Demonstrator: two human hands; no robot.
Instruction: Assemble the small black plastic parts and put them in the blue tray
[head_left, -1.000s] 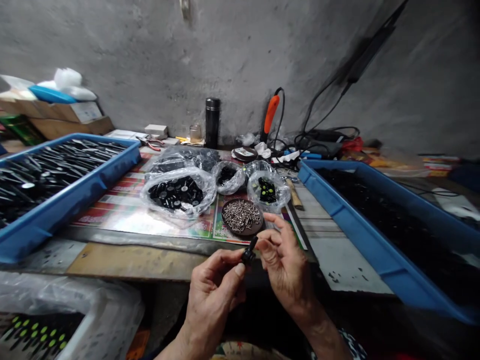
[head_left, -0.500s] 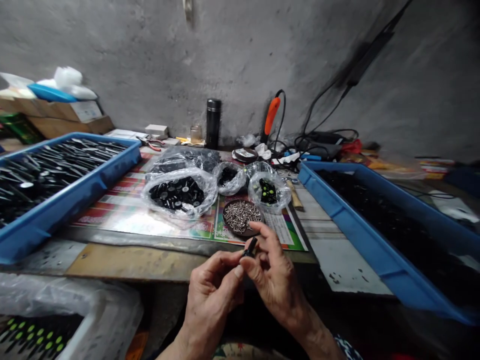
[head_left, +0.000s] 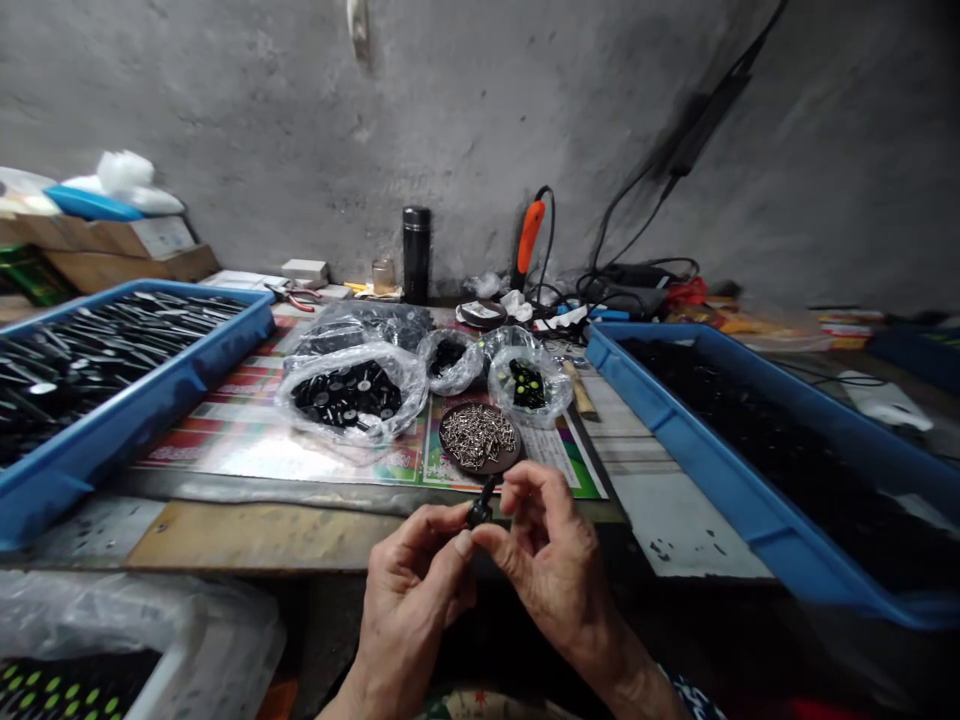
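Note:
A small black part (head_left: 480,512) with a thin upright stem is pinched between the thumb and forefinger of my left hand (head_left: 420,590). My right hand (head_left: 551,555) is close beside it, its thumb near the part's base and its forefinger raised by the stem; whether it holds anything is too small to tell. Just beyond the hands lies a round dish (head_left: 504,462) of small metal pins. Behind it are a plastic bag (head_left: 416,395) of black discs, a smaller bag (head_left: 474,375) of black pieces and a bag (head_left: 559,388) of black and yellow-green pieces.
Blue trays of black parts flank the table, one left (head_left: 150,398) and one right (head_left: 720,480). A black flask (head_left: 416,255) and an orange-handled tool (head_left: 529,238) stand by the wall. A plastic-lined container (head_left: 202,640) is at lower left.
The black part has tipped more upright and its base shows more clearly. My right hand's fingers have shifted away from the stem. The whole view has moved slightly.

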